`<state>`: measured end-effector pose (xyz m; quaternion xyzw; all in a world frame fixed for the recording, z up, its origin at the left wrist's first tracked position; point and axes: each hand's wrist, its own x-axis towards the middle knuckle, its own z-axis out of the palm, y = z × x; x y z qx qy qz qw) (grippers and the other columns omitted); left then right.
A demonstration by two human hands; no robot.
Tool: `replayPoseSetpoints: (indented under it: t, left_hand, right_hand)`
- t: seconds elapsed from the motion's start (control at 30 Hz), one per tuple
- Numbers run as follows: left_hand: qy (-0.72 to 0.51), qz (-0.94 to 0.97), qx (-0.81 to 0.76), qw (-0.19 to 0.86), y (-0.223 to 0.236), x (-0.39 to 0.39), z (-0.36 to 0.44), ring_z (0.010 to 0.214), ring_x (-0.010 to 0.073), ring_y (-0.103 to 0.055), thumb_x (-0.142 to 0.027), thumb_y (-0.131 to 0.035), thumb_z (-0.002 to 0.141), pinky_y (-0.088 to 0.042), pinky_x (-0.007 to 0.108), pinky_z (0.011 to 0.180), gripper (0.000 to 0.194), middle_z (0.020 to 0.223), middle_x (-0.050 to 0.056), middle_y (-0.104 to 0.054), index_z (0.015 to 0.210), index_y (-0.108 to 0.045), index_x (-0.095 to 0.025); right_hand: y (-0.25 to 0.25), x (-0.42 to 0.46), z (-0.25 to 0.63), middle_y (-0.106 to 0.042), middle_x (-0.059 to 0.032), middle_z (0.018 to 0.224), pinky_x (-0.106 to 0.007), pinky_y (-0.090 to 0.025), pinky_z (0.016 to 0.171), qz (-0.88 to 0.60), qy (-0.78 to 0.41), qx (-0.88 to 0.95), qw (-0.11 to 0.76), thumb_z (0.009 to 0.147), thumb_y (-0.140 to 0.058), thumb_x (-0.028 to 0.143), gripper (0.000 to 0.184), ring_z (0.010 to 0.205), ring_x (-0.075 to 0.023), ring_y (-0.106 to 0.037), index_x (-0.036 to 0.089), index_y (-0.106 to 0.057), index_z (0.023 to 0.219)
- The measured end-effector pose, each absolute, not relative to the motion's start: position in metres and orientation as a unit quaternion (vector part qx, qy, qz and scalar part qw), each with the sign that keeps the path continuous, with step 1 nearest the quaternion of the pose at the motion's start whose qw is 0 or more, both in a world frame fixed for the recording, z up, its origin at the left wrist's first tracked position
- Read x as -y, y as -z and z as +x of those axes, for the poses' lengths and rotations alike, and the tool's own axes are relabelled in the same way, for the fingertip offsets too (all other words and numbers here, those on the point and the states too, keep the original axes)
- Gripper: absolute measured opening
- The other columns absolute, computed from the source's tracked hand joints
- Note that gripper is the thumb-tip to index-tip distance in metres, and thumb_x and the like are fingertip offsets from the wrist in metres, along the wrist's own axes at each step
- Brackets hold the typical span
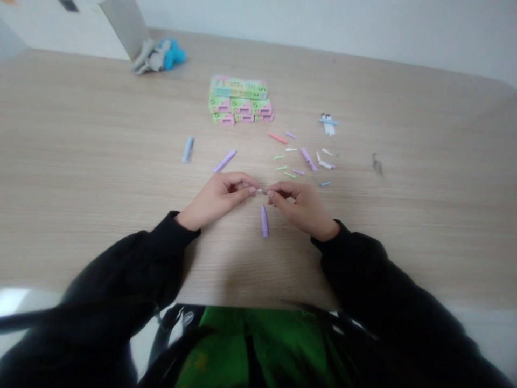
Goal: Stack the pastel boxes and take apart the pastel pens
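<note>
Over the middle of the table, my left hand (232,194) and my right hand (297,205) meet fingertip to fingertip. Between their pinched fingers is a small whitish piece (260,191) with a darker end on the right; it is too small to name. Just below it on the table lies a purple pen-like barrel (264,222). Another purple barrel (225,161) rests just beyond my left hand. Past my right hand are a thicker purple barrel (308,159), a red one (278,138), small green pieces (281,167) and white pieces (325,164).
Green and pink boxes (241,105) marked 5 are stacked at the back. A light blue barrel (188,149) lies to the left. White sticks with a blue piece (328,123) sit at the back right. A grey and blue bundle (161,55) leans by a white panel (121,27).
</note>
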<state>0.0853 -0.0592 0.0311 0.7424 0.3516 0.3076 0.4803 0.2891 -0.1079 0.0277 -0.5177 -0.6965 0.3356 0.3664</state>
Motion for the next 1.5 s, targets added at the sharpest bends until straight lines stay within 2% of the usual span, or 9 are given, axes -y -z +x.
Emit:
replayPoseSetpoints:
  t: [0.23, 0.5, 0.7, 0.9, 1.07, 1.23, 1.33, 1.4, 1.5]
  left_hand:
    - [-0.314, 0.723, -0.358, 0.5, -0.03, 0.058, 0.086, 0.06, 0.0124, -0.054, -0.035, -0.066, 0.086, -0.044, 0.025, 0.058, 0.02, 0.07, 0.001, -0.064, 0.089, -0.069, -0.015]
    - [-0.251, 0.758, -0.342, 0.495, -0.029, 0.062, 0.085, 0.057, 0.0124, -0.05, -0.034, -0.056, 0.093, -0.041, 0.025, 0.057, 0.03, 0.066, -0.001, -0.059, 0.111, -0.071, -0.016]
    - [-0.237, 0.788, -0.34, 0.455, -0.033, 0.063, 0.086, 0.064, 0.014, -0.052, -0.036, -0.052, 0.093, -0.042, 0.026, 0.064, 0.029, 0.067, -0.001, -0.057, 0.096, -0.072, -0.015]
    - [-0.216, 0.789, -0.335, 0.468, -0.034, 0.068, 0.088, 0.061, 0.0118, -0.047, -0.04, -0.05, 0.095, -0.038, 0.024, 0.061, 0.03, 0.064, -0.003, -0.051, 0.083, -0.063, -0.016]
    - [-0.195, 0.77, -0.335, 0.507, -0.033, 0.072, 0.094, 0.058, 0.0112, -0.046, -0.037, -0.054, 0.091, -0.035, 0.023, 0.055, 0.025, 0.063, -0.003, -0.051, 0.085, -0.065, -0.016]
    - [-0.235, 0.727, -0.334, 0.551, -0.035, 0.09, 0.117, 0.054, 0.01, -0.042, -0.02, -0.043, 0.087, -0.036, 0.023, 0.053, 0.014, 0.062, -0.004, -0.047, 0.079, -0.054, -0.018]
    - [-0.193, 0.792, -0.31, 0.49, -0.036, 0.115, 0.14, 0.064, 0.0123, -0.051, -0.012, -0.039, 0.083, -0.044, 0.025, 0.063, 0.019, 0.067, -0.002, -0.054, 0.079, -0.057, -0.018]
    - [-0.138, 0.845, -0.274, 0.437, -0.036, 0.135, 0.159, 0.078, 0.0153, -0.059, -0.011, -0.038, 0.085, -0.049, 0.03, 0.076, 0.023, 0.079, 0.002, -0.064, 0.082, -0.06, -0.018]
    - [-0.075, 0.902, -0.267, 0.332, -0.035, 0.16, 0.184, 0.083, 0.0197, -0.063, -0.015, -0.041, 0.091, -0.051, 0.035, 0.081, 0.022, 0.087, 0.006, -0.068, 0.086, -0.062, -0.016]
  right_hand:
    - [-0.03, 0.107, 0.291, -0.071, -0.0033, 0.076, -0.03, -0.046, 0.066, -0.526, -0.307, 0.7, 0.373, 0.089, -0.057, 0.026, 0.019, 0.07, -0.0153, -0.062, 0.017, -0.074, 0.086]
    - [-0.012, 0.08, 0.315, -0.065, -0.0015, 0.067, -0.028, -0.045, 0.059, -0.575, -0.304, 0.608, 0.454, 0.086, -0.06, 0.026, 0.017, 0.059, -0.0121, -0.056, 0.015, -0.07, 0.079]
    - [-0.011, 0.067, 0.326, -0.061, 0.0021, 0.066, -0.023, -0.045, 0.056, -0.565, -0.339, 0.516, 0.548, 0.089, -0.063, 0.033, 0.02, 0.055, -0.0073, -0.052, 0.017, -0.07, 0.081]
    - [-0.044, 0.069, 0.354, -0.056, 0.0038, 0.063, -0.021, -0.041, 0.051, -0.5, -0.32, 0.494, 0.635, 0.089, -0.065, 0.036, 0.021, 0.052, -0.0064, -0.049, 0.019, -0.07, 0.078]
    - [-0.064, 0.077, 0.36, -0.056, 0.0032, 0.06, -0.02, -0.04, 0.05, -0.468, -0.316, 0.529, 0.633, 0.09, -0.062, 0.023, 0.02, 0.052, -0.0064, -0.048, 0.018, -0.07, 0.071]
    - [-0.052, 0.075, 0.346, -0.058, 0.0041, 0.059, -0.019, -0.042, 0.053, -0.515, -0.273, 0.566, 0.584, 0.09, -0.06, 0.018, 0.02, 0.054, -0.0057, -0.052, 0.016, -0.069, 0.072]
    - [-0.044, 0.07, 0.343, -0.058, 0.0046, 0.059, -0.018, -0.041, 0.052, -0.532, -0.282, 0.56, 0.569, 0.09, -0.058, 0.016, 0.02, 0.053, -0.0052, -0.051, 0.015, -0.068, 0.072]
    - [-0.039, 0.066, 0.343, -0.057, 0.005, 0.058, -0.018, -0.04, 0.051, -0.543, -0.288, 0.549, 0.566, 0.089, -0.058, 0.014, 0.02, 0.051, -0.0048, -0.05, 0.015, -0.067, 0.071]
    - [-0.035, 0.062, 0.344, -0.055, 0.0056, 0.056, -0.017, -0.037, 0.049, -0.561, -0.295, 0.528, 0.564, 0.088, -0.057, 0.01, 0.022, 0.049, -0.0045, -0.048, 0.015, -0.067, 0.07]
